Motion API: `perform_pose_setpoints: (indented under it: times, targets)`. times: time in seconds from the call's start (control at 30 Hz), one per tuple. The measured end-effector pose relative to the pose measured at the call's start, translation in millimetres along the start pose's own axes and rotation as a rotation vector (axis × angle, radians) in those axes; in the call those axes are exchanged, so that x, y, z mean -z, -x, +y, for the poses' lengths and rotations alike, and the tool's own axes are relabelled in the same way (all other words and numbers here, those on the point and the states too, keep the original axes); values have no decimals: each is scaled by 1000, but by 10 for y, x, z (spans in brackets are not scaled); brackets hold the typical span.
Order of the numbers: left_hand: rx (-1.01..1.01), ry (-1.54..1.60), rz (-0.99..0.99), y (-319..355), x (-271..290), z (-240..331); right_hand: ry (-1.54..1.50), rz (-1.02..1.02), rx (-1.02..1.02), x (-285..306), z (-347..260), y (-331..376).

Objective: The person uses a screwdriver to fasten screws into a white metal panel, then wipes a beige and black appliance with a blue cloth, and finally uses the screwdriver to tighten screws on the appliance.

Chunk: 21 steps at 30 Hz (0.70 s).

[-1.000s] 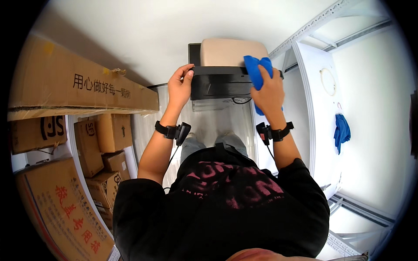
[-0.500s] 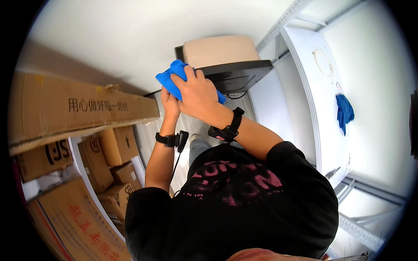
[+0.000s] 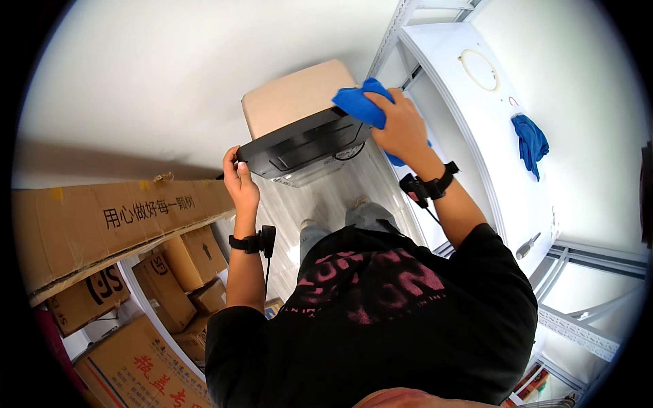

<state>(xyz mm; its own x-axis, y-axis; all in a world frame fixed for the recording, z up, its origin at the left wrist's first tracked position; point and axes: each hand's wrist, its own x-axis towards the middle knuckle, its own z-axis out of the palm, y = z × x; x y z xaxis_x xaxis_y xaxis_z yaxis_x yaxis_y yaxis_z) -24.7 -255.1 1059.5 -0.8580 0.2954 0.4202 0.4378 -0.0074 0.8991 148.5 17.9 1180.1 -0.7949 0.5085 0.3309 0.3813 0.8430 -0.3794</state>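
Ahead of me stands a box-like piece with a smooth beige top and a black panel with a recessed shape along its near side. What it is, I cannot tell. My left hand holds the panel's left corner, fingers over the edge and thumb in front. In my right hand is a bunched blue cloth, which lies against the panel's right end. Part of this cloth hangs below the hand. Both wrists wear black straps with small devices.
On the left, a long cardboard box lies above a shelf with several cartons. At the right is a white shelf board with a ring, another blue cloth and a grey-handled tool. Below is a pale wood-look floor.
My hands have moved apart. The left has gone down-left onto the panel's corner; the right has carried the blue cloth rightward to its other end. My view has shifted too.
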Motion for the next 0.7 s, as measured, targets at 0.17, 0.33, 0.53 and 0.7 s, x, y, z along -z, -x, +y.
perform_pose_setpoints:
  times: [0.17,0.33,0.53,0.7]
  targets:
    - [21,35,27,82,-10,189,-12,-93,-129,313,495,-108]
    - [-126,-385,-57,-37,86,646,-272,189,105,464,296,-243]
    - [16,-736,-129,-234,10,846,129,-139,515,136,-107,-467]
    - [238,-729,-46,-166,-39,805,145,-260,669,78,-149,-547]
